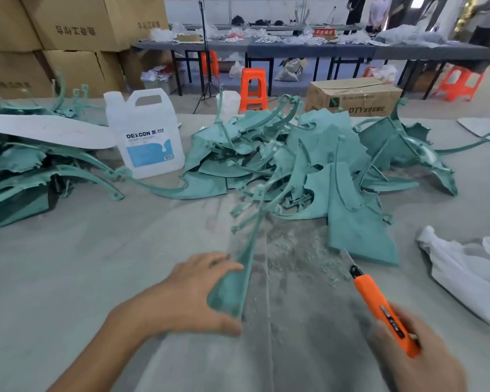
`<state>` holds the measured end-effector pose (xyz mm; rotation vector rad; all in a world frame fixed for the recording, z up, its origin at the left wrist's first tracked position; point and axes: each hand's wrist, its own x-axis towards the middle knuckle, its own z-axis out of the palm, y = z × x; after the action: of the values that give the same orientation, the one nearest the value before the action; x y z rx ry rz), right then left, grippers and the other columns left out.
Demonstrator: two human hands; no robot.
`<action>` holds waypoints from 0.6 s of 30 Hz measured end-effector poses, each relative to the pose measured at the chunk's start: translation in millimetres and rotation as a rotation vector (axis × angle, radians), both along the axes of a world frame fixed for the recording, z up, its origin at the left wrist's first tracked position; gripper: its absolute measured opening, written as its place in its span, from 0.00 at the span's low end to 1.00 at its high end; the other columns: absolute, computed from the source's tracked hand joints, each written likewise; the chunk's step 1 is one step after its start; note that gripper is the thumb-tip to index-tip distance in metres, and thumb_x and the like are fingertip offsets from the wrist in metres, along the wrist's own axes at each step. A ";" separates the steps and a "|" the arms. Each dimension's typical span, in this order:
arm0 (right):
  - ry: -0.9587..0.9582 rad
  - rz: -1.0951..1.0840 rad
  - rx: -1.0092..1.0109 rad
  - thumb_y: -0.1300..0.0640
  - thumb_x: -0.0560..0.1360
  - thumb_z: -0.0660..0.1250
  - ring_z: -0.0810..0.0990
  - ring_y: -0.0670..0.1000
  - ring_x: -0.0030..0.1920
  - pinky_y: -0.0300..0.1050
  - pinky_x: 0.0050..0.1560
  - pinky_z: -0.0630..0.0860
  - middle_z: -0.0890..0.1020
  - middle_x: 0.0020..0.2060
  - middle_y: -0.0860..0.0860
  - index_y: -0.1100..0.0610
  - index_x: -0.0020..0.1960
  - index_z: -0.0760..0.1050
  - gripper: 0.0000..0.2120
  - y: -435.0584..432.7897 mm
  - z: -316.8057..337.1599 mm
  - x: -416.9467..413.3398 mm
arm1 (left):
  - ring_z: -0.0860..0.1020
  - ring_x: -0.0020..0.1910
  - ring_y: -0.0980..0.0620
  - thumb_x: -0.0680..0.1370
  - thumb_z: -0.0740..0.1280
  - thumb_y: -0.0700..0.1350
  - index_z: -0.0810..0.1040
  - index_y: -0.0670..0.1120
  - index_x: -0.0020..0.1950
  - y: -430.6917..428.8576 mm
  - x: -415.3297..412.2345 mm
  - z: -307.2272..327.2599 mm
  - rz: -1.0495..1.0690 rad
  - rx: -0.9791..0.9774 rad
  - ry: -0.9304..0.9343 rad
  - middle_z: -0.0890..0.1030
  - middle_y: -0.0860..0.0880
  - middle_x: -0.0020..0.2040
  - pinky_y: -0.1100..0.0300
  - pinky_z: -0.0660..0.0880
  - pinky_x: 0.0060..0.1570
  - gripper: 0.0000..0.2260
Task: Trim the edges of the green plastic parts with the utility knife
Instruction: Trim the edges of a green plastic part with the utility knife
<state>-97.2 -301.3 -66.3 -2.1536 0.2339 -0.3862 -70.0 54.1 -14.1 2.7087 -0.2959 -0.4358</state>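
Nearest us, our right hand [416, 355] grips the orange utility knife [379, 304], blade out. Our left hand [187, 295] pinches a long green plastic part [232, 287] between thumb and fingers by the dusty surface [294, 321]. Beyond lies a heap of green parts [309, 154], then a white jug [147, 134].

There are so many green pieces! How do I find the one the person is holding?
Find the big heap of green parts in the middle of the grey table, then look nearer to the person, just left of the dusty patch. There lies a long, narrow green part, wide at the near end. It is the only one gripped by a hand, the left hand.
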 end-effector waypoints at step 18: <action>0.012 -0.028 -0.018 0.30 0.66 0.65 0.79 0.40 0.47 0.35 0.45 0.72 0.78 0.50 0.33 0.26 0.52 0.75 0.14 10.9 5.6 -8.8 | 0.82 0.41 0.61 0.75 0.75 0.47 0.84 0.57 0.50 5.4 -39.0 -10.2 0.532 -0.755 -0.570 0.86 0.55 0.44 0.68 0.76 0.42 0.06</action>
<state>-106.0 -290.4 -60.7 -2.1723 0.2689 -0.3932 -109.0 59.5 -24.3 1.9799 0.1116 0.5139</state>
